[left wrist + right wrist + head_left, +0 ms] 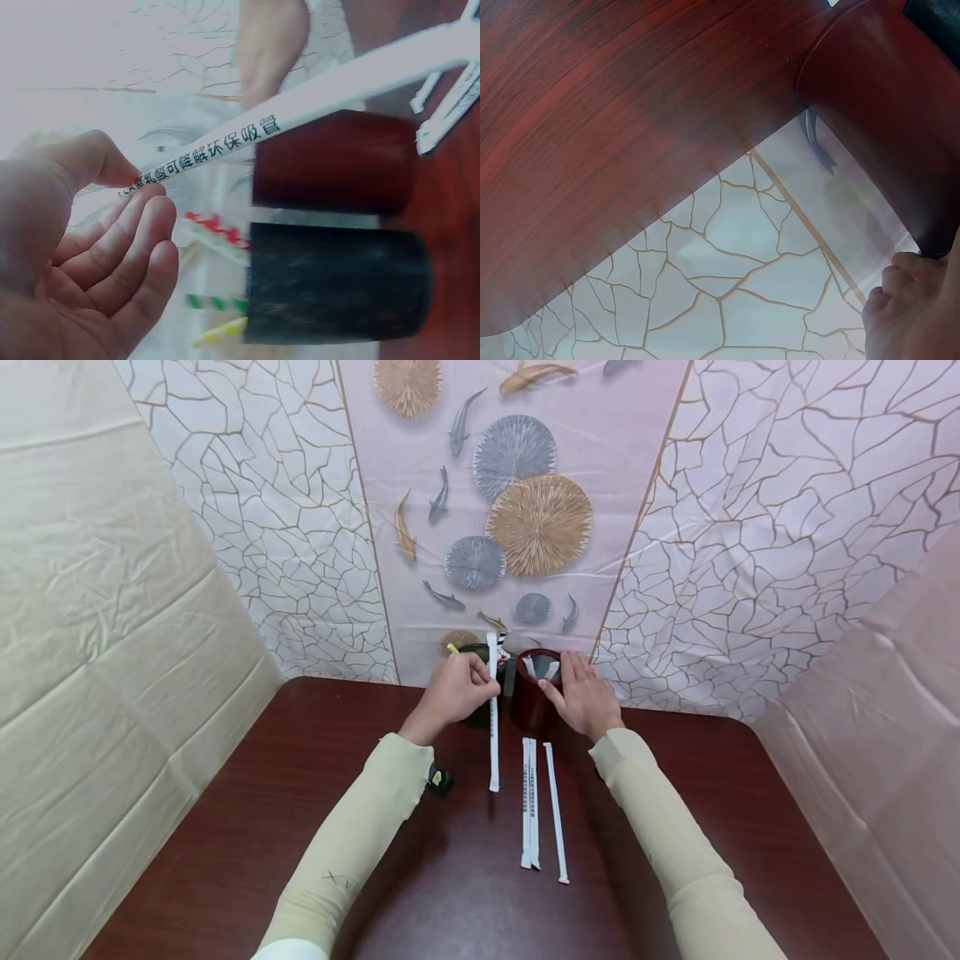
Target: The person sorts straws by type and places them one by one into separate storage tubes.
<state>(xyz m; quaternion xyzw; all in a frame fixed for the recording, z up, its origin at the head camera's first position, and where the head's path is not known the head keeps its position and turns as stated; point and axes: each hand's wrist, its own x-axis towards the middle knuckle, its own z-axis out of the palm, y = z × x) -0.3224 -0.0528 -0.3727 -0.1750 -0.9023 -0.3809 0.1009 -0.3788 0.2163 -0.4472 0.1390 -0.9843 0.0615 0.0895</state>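
Observation:
My left hand [459, 687] pinches a long white paper-wrapped straw [493, 752] between thumb and forefinger; dark printed characters run along the wrapper. The straw is raised upright in front of a dark green cup [337, 281], its other fingers loosely bent in the left wrist view. My right hand [588, 696] lies at the right rim of a dark red cup [531, 712], fingers fairly straight and thumb over the near edge. White wrapped ends show inside the red cup's mouth. Three wrapped straws [556, 814] lie on the table in front of it.
The cups stand side by side at the back of the reddish-brown table [480, 910]. Red, green and yellow coloured straws [217, 306] stick out of the green cup. A patterned cloth wall [300, 510] rises behind, with pale cloth on both sides.

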